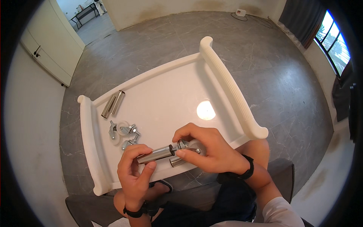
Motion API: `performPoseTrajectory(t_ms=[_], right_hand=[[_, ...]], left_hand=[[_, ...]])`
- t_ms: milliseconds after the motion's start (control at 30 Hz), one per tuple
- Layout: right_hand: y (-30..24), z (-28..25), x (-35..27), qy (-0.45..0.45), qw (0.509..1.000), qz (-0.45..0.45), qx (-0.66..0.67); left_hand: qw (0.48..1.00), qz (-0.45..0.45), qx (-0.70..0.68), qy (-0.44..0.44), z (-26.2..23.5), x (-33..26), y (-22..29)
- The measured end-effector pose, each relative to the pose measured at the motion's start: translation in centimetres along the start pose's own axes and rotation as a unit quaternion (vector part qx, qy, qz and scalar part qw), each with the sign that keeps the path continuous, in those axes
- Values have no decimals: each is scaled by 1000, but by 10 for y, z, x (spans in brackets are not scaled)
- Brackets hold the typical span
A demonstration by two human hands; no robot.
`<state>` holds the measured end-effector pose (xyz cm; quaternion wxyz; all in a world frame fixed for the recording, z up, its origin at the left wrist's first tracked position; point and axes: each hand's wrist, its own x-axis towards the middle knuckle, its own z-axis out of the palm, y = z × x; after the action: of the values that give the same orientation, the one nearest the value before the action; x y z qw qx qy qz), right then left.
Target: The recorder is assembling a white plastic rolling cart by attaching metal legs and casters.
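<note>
My left hand (133,169) grips a shiny metal tube (155,154) near its left end. My right hand (204,148) is closed around a small caster wheel (186,144) that meets the tube's black-ringed right end. A second metal tube (176,162) lies just under my right hand. Both hands hover over the near edge of a white tray table (166,94). On the tray's left side lie two more metal tubes (112,103) and a cluster of clear caster wheels (123,132) with metal stems.
The tray has raised ribbed rails on its right side (230,90) and left side (90,147). Grey marble floor surrounds it. A white door (49,49) stands at the left, a window with a dark curtain (325,34) at the right. My knees sit under the tray's near edge.
</note>
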<state>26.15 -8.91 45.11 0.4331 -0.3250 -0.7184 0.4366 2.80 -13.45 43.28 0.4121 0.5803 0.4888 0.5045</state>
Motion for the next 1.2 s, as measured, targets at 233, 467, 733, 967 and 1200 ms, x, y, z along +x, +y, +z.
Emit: performPoseTrajectory(t_ms=[233, 467, 733, 967, 1200], right_hand=[[-1, -1, -2, -15, 1000, 10, -14], [-4, 3, -1, -14, 999, 27, -14], [-2, 2, -2, -9, 999, 43, -8], [-7, 3, -3, -16, 997, 71, -8], [-5, 5, -4, -16, 998, 63, -13]], left_hand=[[993, -72, -93, -1, -7, -2, 0], [997, 10, -68, 26, 3, 1, 3], [995, -54, -78, -7, -4, 1, -5], [993, -71, -90, -12, -5, 1, 2], [995, -67, -78, -12, -7, -1, 2]])
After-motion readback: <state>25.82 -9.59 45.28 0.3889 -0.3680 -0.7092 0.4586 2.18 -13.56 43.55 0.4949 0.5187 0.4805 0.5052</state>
